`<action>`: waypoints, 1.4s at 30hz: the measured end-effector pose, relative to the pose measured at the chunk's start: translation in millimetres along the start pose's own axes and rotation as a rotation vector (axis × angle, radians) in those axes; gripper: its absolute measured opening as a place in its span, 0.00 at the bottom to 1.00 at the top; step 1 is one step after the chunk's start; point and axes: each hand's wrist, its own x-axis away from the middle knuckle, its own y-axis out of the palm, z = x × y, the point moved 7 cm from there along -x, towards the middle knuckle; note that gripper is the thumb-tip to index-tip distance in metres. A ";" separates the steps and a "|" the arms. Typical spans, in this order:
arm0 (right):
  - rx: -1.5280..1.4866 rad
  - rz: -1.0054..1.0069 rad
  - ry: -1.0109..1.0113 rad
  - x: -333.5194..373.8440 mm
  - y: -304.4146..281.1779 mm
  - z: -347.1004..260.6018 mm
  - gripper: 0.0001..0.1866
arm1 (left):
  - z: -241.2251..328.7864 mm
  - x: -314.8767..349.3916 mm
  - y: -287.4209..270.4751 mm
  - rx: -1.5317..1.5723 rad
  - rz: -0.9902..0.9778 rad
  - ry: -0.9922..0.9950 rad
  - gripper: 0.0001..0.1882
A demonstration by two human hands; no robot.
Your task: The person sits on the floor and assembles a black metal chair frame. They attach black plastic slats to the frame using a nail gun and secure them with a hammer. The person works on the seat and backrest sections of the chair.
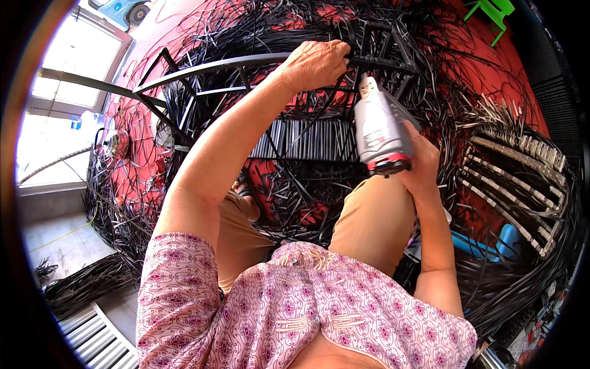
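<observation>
A black furniture frame (239, 61) with curved tubes stands before me, over a heap of black flat strips (264, 40). My left hand (316, 64) reaches to its far side, fingers closed at a black strip beside the frame's right end; the fingertips are partly hidden. In my right hand (424, 157) is a grey staple gun (380, 126) with a red and black end, slightly blurred. Its narrow nose points away from me, close to the frame's right end and below my left hand. A panel of dark strips wound side by side (295, 139) lies lower down, between the frame and my knees.
On the right lies a frame wound in pale and brown strips (516, 184), near a blue curved piece (485, 246). A green plastic chair (491, 15) stands far right on the red floor (178, 27). Loose strips spread around my legs. A white slatted piece (98, 338) is at lower left.
</observation>
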 end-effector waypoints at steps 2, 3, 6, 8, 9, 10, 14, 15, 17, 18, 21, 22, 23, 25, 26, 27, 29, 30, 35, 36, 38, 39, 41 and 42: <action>0.088 -0.039 -0.064 -4.2 10.7 -2.7 0.38 | 1.7 1.7 -1.4 0.011 -0.001 -0.011 0.14; 0.133 -0.058 -0.097 -6.2 15.0 -4.1 0.39 | 2.1 2.1 -1.8 0.009 0.002 -0.009 0.13; 0.157 -0.052 -0.119 -9.9 20.4 -1.2 0.42 | 1.4 1.6 -2.7 -0.009 0.006 -0.008 0.12; 0.164 -0.037 -0.133 -12.5 22.2 0.0 0.42 | 2.2 0.1 -1.5 -0.031 -0.002 -0.009 0.11; 0.162 -0.025 -0.143 -14.6 22.8 -1.2 0.42 | 2.6 0.3 -1.4 -0.039 -0.002 -0.007 0.11; 0.161 -0.014 -0.153 -16.0 22.9 -2.5 0.42 | 3.0 0.4 -1.2 -0.047 -0.003 -0.005 0.11; 0.169 -0.032 -0.146 -18.6 26.4 -2.9 0.43 | 2.3 1.5 -2.3 -0.050 0.003 -0.015 0.11; 0.179 -0.037 -0.143 -17.7 27.7 -1.7 0.43 | 2.5 1.5 -2.5 -0.046 0.008 -0.015 0.11; 0.187 -0.041 -0.137 -17.5 28.6 -1.5 0.43 | 2.9 1.6 -3.0 -0.040 0.018 -0.015 0.12; 0.185 -0.040 -0.133 -17.8 28.5 -2.4 0.43 | 2.6 1.8 -2.7 -0.042 0.014 -0.021 0.12; 0.186 -0.042 -0.133 -17.6 29.1 -2.0 0.43 | 3.4 2.1 -2.8 -0.035 0.001 -0.034 0.12; 0.188 -0.044 -0.134 -17.4 29.3 -1.7 0.42 | 3.9 2.3 -2.9 -0.024 -0.005 -0.036 0.12; 0.196 -0.047 -0.136 -17.5 29.8 -2.2 0.42 | 3.8 3.3 -3.1 -0.013 -0.011 -0.040 0.12; 0.211 -0.052 -0.140 -17.8 30.7 -3.5 0.41 | 1.7 3.5 -0.7 -0.018 -0.005 -0.039 0.12; 0.210 -0.049 -0.144 -18.2 29.9 -4.6 0.41 | 2.5 2.8 -1.2 -0.021 -0.004 -0.038 0.12; 0.209 -0.046 -0.148 -19.0 29.0 -5.8 0.40 | 3.2 2.7 -1.9 -0.033 -0.002 -0.036 0.12; 0.214 -0.048 -0.144 -20.0 28.0 -7.7 0.38 | 4.4 2.6 -3.4 -0.056 0.005 -0.033 0.12; 0.220 -0.052 -0.136 -20.1 27.7 -8.5 0.37 | 4.5 2.6 -3.3 -0.056 0.002 -0.030 0.12; 0.243 -0.049 -0.095 -22.6 27.4 -14.1 0.30 | 6.8 4.9 -4.9 -0.052 -0.010 -0.029 0.12; 0.248 -0.045 -0.074 -21.4 28.3 -12.6 0.28 | 6.5 4.7 -4.4 -0.052 -0.012 -0.026 0.11; 0.251 -0.042 -0.049 -20.4 28.4 -10.3 0.27 | 6.9 4.2 -3.1 -0.051 -0.016 -0.021 0.11; 0.250 -0.042 -0.046 -20.5 28.1 -8.9 0.27 | 7.2 4.3 -3.0 -0.046 -0.016 -0.022 0.11; 0.202 -0.020 -0.023 -18.5 23.8 -5.7 0.27 | 6.4 5.4 -3.9 -0.037 -0.019 -0.026 0.11; 0.156 0.003 -0.003 -16.1 18.5 -3.6 0.27 | 6.6 7.4 -5.0 -0.013 0.004 0.000 0.11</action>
